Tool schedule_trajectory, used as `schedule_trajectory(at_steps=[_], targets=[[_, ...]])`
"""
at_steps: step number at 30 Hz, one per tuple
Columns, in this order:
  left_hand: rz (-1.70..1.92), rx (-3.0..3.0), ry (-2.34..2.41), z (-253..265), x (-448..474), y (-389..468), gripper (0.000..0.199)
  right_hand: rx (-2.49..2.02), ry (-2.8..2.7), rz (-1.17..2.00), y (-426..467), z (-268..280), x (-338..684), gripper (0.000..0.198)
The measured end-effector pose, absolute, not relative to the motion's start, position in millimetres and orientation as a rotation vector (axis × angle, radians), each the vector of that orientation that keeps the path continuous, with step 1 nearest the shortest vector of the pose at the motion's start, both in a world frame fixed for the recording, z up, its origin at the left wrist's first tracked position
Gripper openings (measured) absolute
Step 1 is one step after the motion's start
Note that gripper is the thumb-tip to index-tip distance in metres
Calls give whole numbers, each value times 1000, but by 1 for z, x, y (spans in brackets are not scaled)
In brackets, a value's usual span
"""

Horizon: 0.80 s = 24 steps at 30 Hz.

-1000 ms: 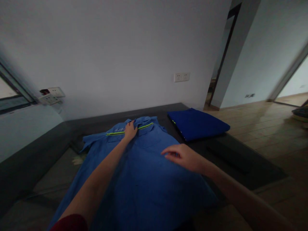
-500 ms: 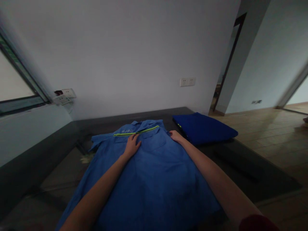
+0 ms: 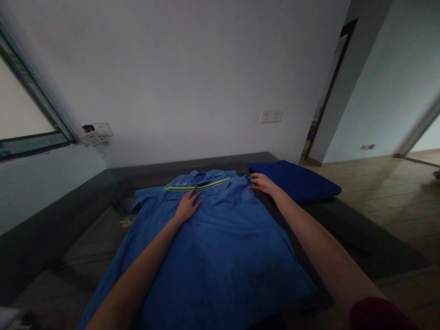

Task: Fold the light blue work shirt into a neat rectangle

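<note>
A blue work shirt [image 3: 213, 247] lies spread front up on a dark table, its collar toward the wall. A yellow-green stripe and pale lettering cross its chest. My left hand [image 3: 187, 206] rests on the chest just below the stripe, fingers spread over the cloth. At the shirt's right side, my right hand [image 3: 263, 183] pinches the end of the short sleeve between thumb and fingers. Just beyond that hand sits a folded dark blue garment [image 3: 295, 181].
The dark table [image 3: 354, 233] stands against a white wall with a double socket [image 3: 271, 116]. More sockets [image 3: 97, 133] hang at the left corner beside a window. Tiled floor [image 3: 388, 183] and a doorway lie to the right.
My right hand has moved slightly right and away from me, drawing the sleeve outward. The shirt's right side is pulled straighter. My left hand stays on the chest.
</note>
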<state>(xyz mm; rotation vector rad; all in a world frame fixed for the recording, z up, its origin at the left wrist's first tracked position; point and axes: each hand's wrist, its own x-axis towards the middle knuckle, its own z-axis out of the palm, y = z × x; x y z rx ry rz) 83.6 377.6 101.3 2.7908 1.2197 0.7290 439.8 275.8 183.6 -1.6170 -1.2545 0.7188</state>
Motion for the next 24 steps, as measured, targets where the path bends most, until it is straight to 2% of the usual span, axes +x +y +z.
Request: schedule_trajectory(at_steps=[4, 15, 20, 22, 24], targets=[[691, 2787, 1271, 103, 85, 376, 50, -1657, -1315, 536, 280, 195, 450, 27], [431, 2597, 1554, 114, 105, 373, 55, -1693, -1840, 12, 274, 241, 466, 32], [447, 2556, 1616, 114, 124, 364, 50, -1696, -2089, -422, 261, 237, 478, 33], [508, 2583, 1565, 113, 126, 358, 47, -1839, -2121, -424, 249, 222, 480, 35], [566, 2599, 1498, 113, 126, 353, 46, -2034, -2085, -293, 235, 204, 481, 35]])
